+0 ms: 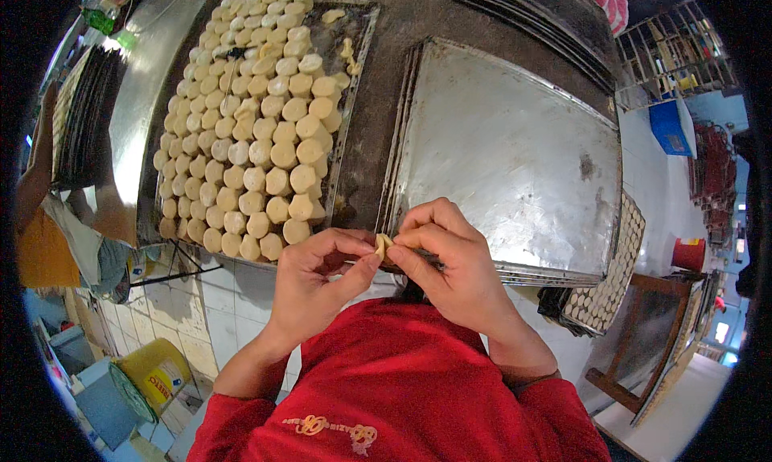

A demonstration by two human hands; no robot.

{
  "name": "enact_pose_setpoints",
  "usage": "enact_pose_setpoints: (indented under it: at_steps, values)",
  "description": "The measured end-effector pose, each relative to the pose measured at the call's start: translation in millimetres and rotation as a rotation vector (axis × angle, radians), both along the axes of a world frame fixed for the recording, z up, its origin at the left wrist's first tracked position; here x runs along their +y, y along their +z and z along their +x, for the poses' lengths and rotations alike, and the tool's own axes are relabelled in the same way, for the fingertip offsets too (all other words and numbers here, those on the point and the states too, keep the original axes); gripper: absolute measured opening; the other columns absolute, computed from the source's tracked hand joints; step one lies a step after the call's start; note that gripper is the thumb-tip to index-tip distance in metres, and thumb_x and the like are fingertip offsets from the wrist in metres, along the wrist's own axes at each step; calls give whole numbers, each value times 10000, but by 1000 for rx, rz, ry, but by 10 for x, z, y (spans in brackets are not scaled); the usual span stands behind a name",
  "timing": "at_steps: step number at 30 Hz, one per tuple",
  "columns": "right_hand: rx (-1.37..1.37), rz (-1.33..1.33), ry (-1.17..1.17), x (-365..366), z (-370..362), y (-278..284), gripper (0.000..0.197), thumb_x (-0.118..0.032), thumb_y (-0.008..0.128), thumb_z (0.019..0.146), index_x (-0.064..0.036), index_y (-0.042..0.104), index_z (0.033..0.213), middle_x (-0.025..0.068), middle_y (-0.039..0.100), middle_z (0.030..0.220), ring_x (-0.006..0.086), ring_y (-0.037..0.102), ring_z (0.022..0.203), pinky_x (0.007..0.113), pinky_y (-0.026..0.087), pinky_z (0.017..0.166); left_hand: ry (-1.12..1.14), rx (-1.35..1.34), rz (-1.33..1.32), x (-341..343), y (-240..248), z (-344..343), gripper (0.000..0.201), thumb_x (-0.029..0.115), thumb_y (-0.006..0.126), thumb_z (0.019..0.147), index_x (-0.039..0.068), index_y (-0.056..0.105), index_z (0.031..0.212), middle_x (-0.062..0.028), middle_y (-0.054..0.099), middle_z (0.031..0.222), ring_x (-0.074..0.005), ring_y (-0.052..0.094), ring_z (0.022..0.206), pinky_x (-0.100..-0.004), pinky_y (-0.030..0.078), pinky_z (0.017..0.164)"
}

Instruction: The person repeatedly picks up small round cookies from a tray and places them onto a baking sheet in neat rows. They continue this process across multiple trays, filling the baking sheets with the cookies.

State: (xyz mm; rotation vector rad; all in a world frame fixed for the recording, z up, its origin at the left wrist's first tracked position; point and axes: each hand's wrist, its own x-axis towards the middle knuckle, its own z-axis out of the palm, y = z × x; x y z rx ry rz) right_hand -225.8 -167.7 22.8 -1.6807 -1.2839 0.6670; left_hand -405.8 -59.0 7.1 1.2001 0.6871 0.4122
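Observation:
Between the fingertips of both hands is a small piece of pale dough (pixel 382 245), pinched and folded, just in front of my red shirt. My left hand (pixel 326 273) grips its left side with thumb and fingers, and my right hand (pixel 442 249) pinches its right side. To the left, a dark tray carries many round pieces of dough (pixel 261 152) in close rows. On its right margin lie thin dough scraps (pixel 348 56). Right of my hands, a stack of metal baking trays (pixel 507 156) shows a bare, greyish top surface.
More dark trays (pixel 539 32) are stacked at the far edge. A lower tray of small pale pieces (pixel 615 277) sits at the right, near a wooden frame (pixel 635 341). A yellow bucket (pixel 153 373) stands on the floor at lower left. Another person's arm (pixel 36 180) shows at far left.

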Motion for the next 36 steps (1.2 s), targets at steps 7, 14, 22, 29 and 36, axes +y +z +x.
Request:
enact_pose_setpoints:
  at_steps: [7, 14, 22, 29, 36]
  values:
    - [-249, -116, -119, -197, 64, -292, 118, -37, 771, 858, -1, 680, 923, 92, 620, 993, 202, 624, 860, 303, 508, 730, -7, 44, -45, -15, -111, 13, 97, 10, 710, 949, -13, 719, 1043, -76, 683, 1125, -98, 650, 970, -237, 558, 828]
    - [79, -59, -112, -178, 1, -73, 125, -62, 758, 876, 2, 681, 951, 109, 622, 1006, 250, 635, 928, 341, 521, 792, -70, 11, -79, -81, -122, 202, 103, 35, 676, 978, -25, 712, 1054, -88, 660, 1157, -115, 649, 972, -256, 608, 771]
    - [-128, -206, -202, -402, 200, -221, 85, -52, 723, 894, 7, 673, 928, 141, 651, 1052, 261, 665, 911, 375, 542, 778, 39, 44, 207, -85, -82, 255, 71, -8, 690, 931, 3, 707, 1000, -118, 638, 1176, -176, 659, 1011, -314, 588, 749]
    - [760, -22, -432, -478, 278, -101, 84, 58, 643, 914, -4, 589, 930, 159, 683, 1062, 159, 660, 828, 258, 544, 651, -250, 178, 1226, -166, -71, 494, 264, 45, 786, 790, 18, 711, 1042, -126, 597, 1248, -374, 569, 1185, -436, 495, 944]
    - [18, -293, -341, -486, 234, -175, 222, -87, 728, 915, -57, 696, 1132, 128, 624, 970, 254, 668, 772, 375, 533, 666, -157, 269, 1176, -38, -157, 383, 273, 59, 770, 810, -6, 717, 1070, -130, 604, 1231, -376, 562, 1199, -460, 494, 1006]
